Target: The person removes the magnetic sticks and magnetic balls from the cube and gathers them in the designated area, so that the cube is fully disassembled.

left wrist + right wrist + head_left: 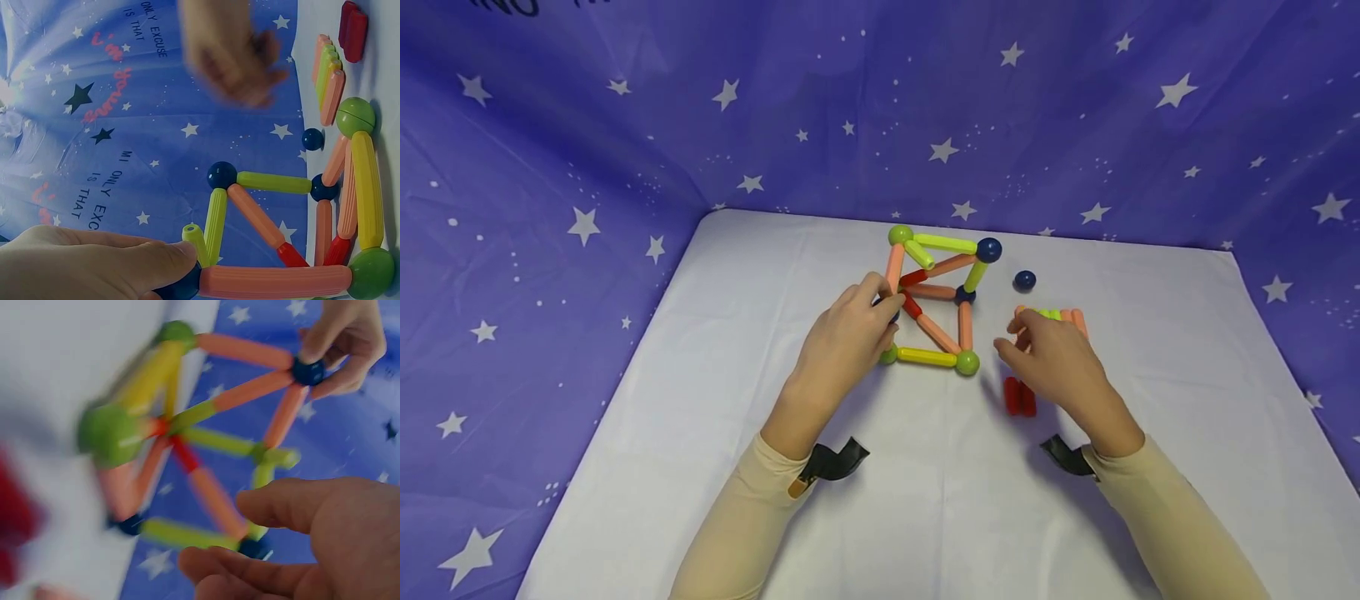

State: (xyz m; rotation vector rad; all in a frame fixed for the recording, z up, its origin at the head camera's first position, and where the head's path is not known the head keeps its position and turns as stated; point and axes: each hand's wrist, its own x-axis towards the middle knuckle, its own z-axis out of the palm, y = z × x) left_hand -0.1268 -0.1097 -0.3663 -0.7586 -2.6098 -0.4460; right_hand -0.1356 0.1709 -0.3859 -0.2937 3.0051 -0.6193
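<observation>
A frame of magnetic rods and balls stands on the white table, with a yellow rod (927, 357) and a green ball (967, 362) along its near bottom edge. My left hand (842, 333) pinches a dark blue ball (308, 372) at an upper corner, where a pink rod (275, 281) joins it. From the far upper green ball (901, 237), a short lime rod (919, 253) sticks out with one end free. Right of the frame, my right hand (1063, 358) hovers near the loose rods, thumb and fingers apart and nothing between them.
Beyond the right hand lies a row of pink, lime and yellow rods (328, 75), partly hidden by it in the head view. Two red rods (1020, 398) lie nearer me. A loose dark blue ball (1025, 281) rests behind. Starred purple cloth (940, 108) hangs around the table.
</observation>
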